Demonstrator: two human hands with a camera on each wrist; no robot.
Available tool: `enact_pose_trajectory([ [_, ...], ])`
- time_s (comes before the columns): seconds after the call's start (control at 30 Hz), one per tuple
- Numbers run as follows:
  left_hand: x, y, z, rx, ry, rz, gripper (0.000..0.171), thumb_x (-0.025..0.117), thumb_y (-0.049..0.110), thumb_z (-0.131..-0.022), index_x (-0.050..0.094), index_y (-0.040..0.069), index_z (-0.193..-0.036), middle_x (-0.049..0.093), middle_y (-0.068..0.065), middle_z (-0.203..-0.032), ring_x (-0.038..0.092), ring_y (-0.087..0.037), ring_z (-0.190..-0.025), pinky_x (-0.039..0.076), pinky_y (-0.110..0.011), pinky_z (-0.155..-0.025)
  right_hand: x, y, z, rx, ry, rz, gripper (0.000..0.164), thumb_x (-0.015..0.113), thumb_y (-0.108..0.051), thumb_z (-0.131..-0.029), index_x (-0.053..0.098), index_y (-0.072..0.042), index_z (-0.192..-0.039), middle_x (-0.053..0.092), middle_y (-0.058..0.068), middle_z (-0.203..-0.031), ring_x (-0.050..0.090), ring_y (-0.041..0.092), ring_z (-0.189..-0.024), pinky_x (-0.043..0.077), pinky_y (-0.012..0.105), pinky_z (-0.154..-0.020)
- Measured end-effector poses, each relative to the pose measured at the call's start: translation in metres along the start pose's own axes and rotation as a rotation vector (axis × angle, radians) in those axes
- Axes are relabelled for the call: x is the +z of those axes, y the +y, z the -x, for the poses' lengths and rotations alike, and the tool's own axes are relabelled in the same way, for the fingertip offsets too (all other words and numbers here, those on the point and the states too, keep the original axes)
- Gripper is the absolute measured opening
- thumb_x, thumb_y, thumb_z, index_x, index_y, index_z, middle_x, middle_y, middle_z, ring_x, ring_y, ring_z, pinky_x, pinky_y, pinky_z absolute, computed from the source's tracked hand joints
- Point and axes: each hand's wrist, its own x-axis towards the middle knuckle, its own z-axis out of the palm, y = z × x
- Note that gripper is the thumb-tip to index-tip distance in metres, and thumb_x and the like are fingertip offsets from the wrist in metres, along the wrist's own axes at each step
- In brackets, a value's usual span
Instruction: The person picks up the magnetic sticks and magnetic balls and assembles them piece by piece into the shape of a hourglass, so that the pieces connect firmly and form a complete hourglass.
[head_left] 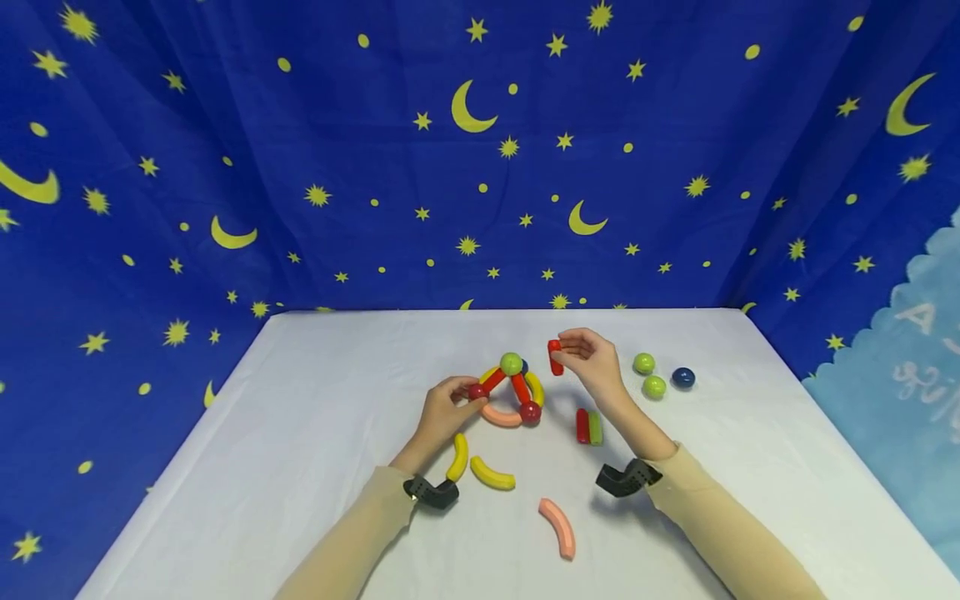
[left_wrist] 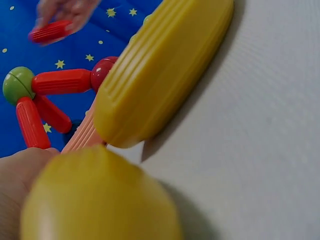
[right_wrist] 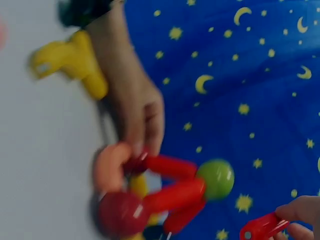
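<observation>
A magnetic-toy pyramid stands mid-table: a ring of yellow and pink curved sticks with balls at its joints, and red sticks [left_wrist: 62, 81] rising to a green ball [head_left: 511, 363]. My left hand [head_left: 442, 410] pinches the dark red ball [head_left: 477, 392] at the ring's left corner. Another dark red ball [head_left: 530, 412] marks the near right corner; a navy ball [head_left: 524, 367] is partly hidden behind the green one. Right of the pyramid, above the table, my right hand [head_left: 592, 362] holds a loose red stick [head_left: 555, 357] between thumb and fingers, apart from the structure.
Two loose green balls [head_left: 654, 387] and a navy ball [head_left: 683, 378] lie at the right. Nearer are a red stick [head_left: 582, 426] and a green stick [head_left: 596, 427] side by side. Two yellow curved sticks [head_left: 492, 473] and a pink curved stick [head_left: 557, 528] lie in front.
</observation>
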Motion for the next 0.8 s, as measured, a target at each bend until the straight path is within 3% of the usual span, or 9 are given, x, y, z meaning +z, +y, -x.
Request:
enact_pose_trajectory([
  [0.17, 0.000, 0.000, 0.000, 0.012, -0.027, -0.030, 0.034, 0.077, 0.015, -0.078, 0.069, 0.004, -0.109, 0.070, -0.012, -0.103, 0.064, -0.021, -0.088, 0.054, -0.035, -0.085, 0.027, -0.019, -0.014, -0.044, -0.039, -0.100, 0.032, 0.068, -0.001, -0.084, 0.059, 0.006, -0.114, 0.066, 0.015, -0.105, 0.062, 0.003, -0.086, 0.052, 0.013, -0.080],
  [0.3, 0.001, 0.000, 0.000, 0.028, -0.032, -0.063, 0.033, 0.077, 0.017, -0.079, 0.069, 0.005, -0.109, 0.070, -0.011, -0.103, 0.064, -0.020, -0.088, 0.053, -0.035, -0.084, 0.042, -0.028, -0.019, -0.060, -0.084, -0.136, 0.032, 0.068, 0.000, -0.083, 0.059, 0.008, -0.113, 0.066, 0.018, -0.105, 0.063, 0.004, -0.086, 0.052, 0.013, -0.079],
  [0.5, 0.002, 0.001, 0.002, 0.024, -0.037, -0.049, 0.033, 0.076, 0.014, -0.079, 0.068, 0.003, -0.110, 0.069, -0.012, -0.104, 0.064, -0.022, -0.089, 0.053, -0.038, -0.086, 0.055, -0.026, -0.025, -0.098, -0.142, -0.113, 0.030, 0.069, 0.001, -0.083, 0.060, 0.007, -0.111, 0.064, 0.029, -0.109, 0.064, 0.006, -0.086, 0.052, 0.013, -0.077],
  [0.8, -0.001, 0.003, 0.001, 0.038, -0.037, -0.075, 0.035, 0.076, 0.016, -0.080, 0.068, 0.003, -0.111, 0.070, -0.012, -0.105, 0.064, -0.023, -0.090, 0.053, -0.037, -0.085, 0.063, -0.019, -0.032, -0.124, -0.165, -0.040, 0.029, 0.068, 0.000, -0.084, 0.061, 0.007, -0.111, 0.065, 0.028, -0.107, 0.061, -0.002, -0.081, 0.051, 0.012, -0.077],
])
